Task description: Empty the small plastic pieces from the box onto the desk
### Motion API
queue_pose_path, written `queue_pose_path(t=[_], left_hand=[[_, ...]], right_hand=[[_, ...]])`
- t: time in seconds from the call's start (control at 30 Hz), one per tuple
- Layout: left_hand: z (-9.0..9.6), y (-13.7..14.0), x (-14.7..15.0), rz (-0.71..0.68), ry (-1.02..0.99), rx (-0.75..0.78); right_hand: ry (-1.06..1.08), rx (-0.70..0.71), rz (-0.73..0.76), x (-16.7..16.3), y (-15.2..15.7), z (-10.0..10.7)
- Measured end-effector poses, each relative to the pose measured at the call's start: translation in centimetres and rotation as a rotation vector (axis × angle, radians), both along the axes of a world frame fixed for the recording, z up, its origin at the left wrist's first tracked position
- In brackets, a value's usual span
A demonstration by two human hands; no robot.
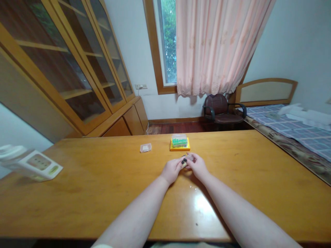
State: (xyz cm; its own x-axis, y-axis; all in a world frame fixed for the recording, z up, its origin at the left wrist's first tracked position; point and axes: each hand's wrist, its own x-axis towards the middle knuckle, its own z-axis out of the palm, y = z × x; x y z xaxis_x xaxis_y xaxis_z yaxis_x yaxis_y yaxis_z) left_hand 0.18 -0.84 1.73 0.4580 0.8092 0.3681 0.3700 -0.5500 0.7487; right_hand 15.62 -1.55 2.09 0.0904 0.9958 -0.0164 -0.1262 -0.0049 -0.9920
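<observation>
Between left hand [171,171] and right hand [198,167], small black piece [184,161] in both hands' pinch.

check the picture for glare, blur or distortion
Head view: white glare on the table toward its near edge; head view: small dark piece between left hand and right hand, too soft to identify; head view: cabinet tilted, likely by wide-angle distortion.
</observation>
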Motion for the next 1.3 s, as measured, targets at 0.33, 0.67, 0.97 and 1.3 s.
queue_pose_path(t=[0.33, 0.67, 0.97, 1.3], left_hand=[[0.1, 0.0, -0.3, -0.014, 0.018, -0.017], [-0.2, 1.0, -1.3, 0.132, -0.21, -0.121], [0.0, 1.0, -1.3, 0.036, 0.068, 0.038], [-0.8, 1.5, -1.4, 0.15, -0.08, 0.001]], right_hand=[[-0.023, 0.027, 0.006, 0.0, 0.0, 0.0], [-0.122, 0.227, 0.116, 0.0, -0.1, -1.1], [-0.033, 0.328, 0.089, 0.7, 0.9, -2.2], [-0.153, 0.385, 0.164, 1.6, 0.9, -1.6]])
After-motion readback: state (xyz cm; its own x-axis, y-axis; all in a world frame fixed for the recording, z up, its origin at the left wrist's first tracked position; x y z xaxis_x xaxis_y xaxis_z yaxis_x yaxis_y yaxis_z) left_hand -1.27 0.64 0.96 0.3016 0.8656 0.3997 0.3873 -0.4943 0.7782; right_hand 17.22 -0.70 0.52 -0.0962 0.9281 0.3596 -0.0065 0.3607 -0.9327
